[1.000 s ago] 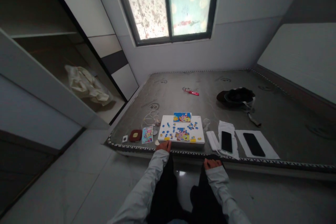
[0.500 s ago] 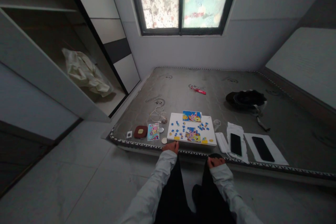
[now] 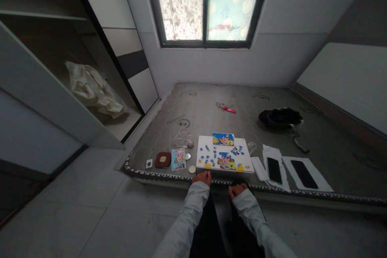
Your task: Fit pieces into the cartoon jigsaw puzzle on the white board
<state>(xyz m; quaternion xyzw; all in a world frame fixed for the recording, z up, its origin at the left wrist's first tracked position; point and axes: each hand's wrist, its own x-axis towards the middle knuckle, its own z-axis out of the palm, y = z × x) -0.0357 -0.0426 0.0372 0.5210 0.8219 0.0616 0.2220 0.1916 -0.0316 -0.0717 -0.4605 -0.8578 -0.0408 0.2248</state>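
In the head view my left hand point(image 3: 202, 177) is curled closed at the bed's front edge, just below the left corner of a white box point(image 3: 201, 161). My right hand point(image 3: 238, 190) hangs closed below the same edge, in front of the box's right half. Nothing shows in the fingers of either hand. On the box lie several loose blue and yellow jigsaw pieces point(image 3: 236, 151), a partly joined cartoon puzzle point(image 3: 226, 162) and a cartoon picture card point(image 3: 223, 139). A round pale disc point(image 3: 192, 169) lies close to my left hand.
Left of the box are a colourful card point(image 3: 178, 159), a brown case point(image 3: 162, 160) and a white cable point(image 3: 180, 139). Right of it lie two dark phones point(image 3: 274, 170) on white sheets. A black cap point(image 3: 281, 119) and a red strap point(image 3: 229, 109) rest farther back on the mattress point(image 3: 199, 109).
My right hand has moved left, closer to my left hand. The view has shifted slightly, so the bed and box sit lower in it. The puzzle pieces look unchanged.
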